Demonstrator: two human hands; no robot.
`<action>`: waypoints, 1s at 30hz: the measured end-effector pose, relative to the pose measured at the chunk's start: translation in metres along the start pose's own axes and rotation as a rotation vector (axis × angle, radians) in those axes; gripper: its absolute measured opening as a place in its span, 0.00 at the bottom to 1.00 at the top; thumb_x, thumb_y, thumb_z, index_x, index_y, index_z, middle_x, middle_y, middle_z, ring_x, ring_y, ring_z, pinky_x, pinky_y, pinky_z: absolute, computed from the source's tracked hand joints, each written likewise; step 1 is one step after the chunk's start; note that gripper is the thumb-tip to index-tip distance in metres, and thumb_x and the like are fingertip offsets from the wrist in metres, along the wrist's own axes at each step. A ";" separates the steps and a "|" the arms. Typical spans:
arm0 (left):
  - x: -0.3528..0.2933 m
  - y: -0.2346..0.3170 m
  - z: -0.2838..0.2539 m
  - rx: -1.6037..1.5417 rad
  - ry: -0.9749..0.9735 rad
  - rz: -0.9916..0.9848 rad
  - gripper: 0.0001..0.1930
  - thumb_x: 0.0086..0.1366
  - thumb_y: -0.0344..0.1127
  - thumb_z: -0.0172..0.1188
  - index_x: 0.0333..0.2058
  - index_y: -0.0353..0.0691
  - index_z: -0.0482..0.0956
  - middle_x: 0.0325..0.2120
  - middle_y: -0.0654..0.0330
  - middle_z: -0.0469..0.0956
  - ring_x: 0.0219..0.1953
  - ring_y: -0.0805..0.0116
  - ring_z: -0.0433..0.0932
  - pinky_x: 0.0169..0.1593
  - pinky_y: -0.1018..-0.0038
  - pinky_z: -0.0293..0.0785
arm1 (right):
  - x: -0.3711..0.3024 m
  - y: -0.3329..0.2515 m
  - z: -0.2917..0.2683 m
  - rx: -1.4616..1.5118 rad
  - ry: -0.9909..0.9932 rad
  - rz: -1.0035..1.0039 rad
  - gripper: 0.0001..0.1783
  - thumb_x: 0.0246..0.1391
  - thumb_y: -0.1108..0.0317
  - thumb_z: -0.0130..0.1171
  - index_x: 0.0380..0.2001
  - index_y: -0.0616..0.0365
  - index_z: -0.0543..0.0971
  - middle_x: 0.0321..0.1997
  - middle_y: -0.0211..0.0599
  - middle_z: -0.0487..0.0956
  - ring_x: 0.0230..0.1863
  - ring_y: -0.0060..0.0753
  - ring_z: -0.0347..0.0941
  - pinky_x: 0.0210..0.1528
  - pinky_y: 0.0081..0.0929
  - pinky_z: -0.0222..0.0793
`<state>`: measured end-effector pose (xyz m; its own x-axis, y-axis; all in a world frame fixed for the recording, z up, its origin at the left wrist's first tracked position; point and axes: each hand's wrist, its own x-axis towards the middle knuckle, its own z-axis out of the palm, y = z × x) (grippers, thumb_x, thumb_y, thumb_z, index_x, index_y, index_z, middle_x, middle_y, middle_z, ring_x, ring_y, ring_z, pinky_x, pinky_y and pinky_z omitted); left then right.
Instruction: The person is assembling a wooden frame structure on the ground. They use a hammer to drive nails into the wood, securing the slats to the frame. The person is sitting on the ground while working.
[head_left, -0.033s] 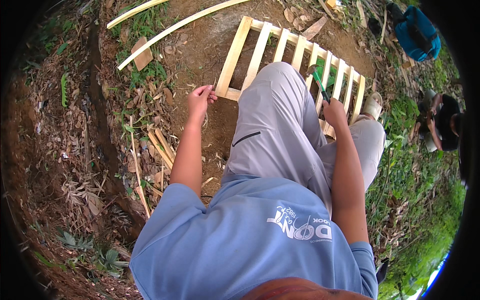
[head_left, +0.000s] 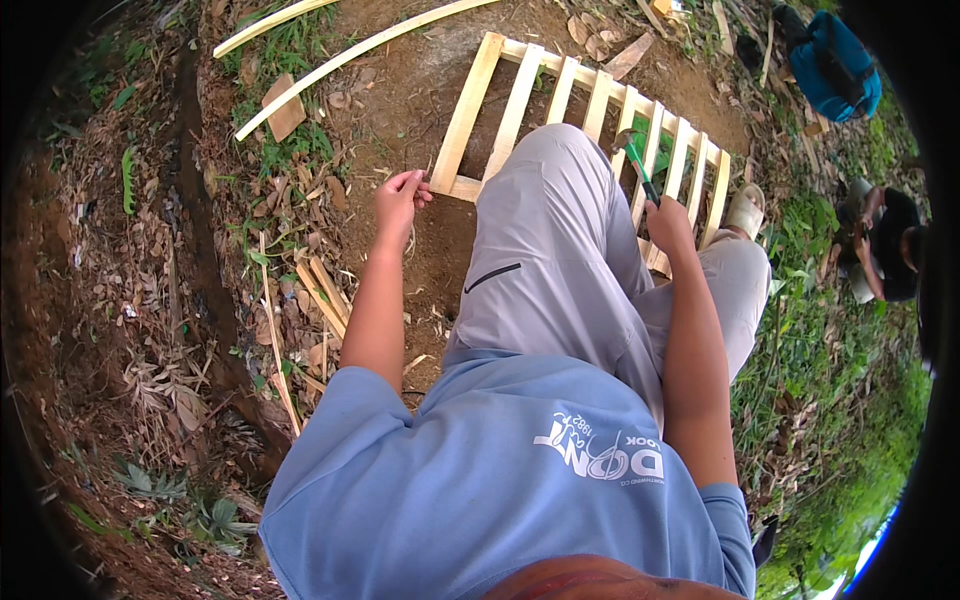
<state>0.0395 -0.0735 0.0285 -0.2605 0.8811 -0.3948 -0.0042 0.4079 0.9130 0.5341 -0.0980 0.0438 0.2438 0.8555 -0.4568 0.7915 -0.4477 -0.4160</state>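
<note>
A slatted frame of pale wood (head_left: 518,110) lies on the ground before me, with several slats across two long rails. My left hand (head_left: 398,200) is beside the near left corner of the frame, thumb and fingers pinched together. Whatever is between those fingertips is too small to make out. In my right hand (head_left: 668,222) is a hammer (head_left: 641,168) with a green and black handle, held over the right half of the slats. My bent knee hides part of the frame's near rail.
Two long wooden strips (head_left: 350,55) lie at the far left. Split wood pieces (head_left: 324,300) rest beside my left forearm. A flat board piece (head_left: 284,108) is near the strips. At the right are a blue bag (head_left: 835,70) and another person (head_left: 885,245). Leaves litter the soil.
</note>
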 end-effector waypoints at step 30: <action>0.030 -0.045 0.019 0.182 0.017 0.209 0.13 0.65 0.36 0.77 0.46 0.38 0.93 0.45 0.60 0.78 0.51 0.66 0.79 0.59 0.71 0.73 | 0.002 0.003 0.004 -0.063 -0.041 -0.022 0.22 0.71 0.57 0.58 0.45 0.70 0.82 0.48 0.69 0.84 0.54 0.71 0.80 0.58 0.57 0.74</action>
<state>0.0500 -0.0606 -0.0267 -0.2534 0.9472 -0.1966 0.2246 0.2552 0.9404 0.5346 -0.0984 0.0384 0.2040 0.8528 -0.4808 0.8304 -0.4109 -0.3764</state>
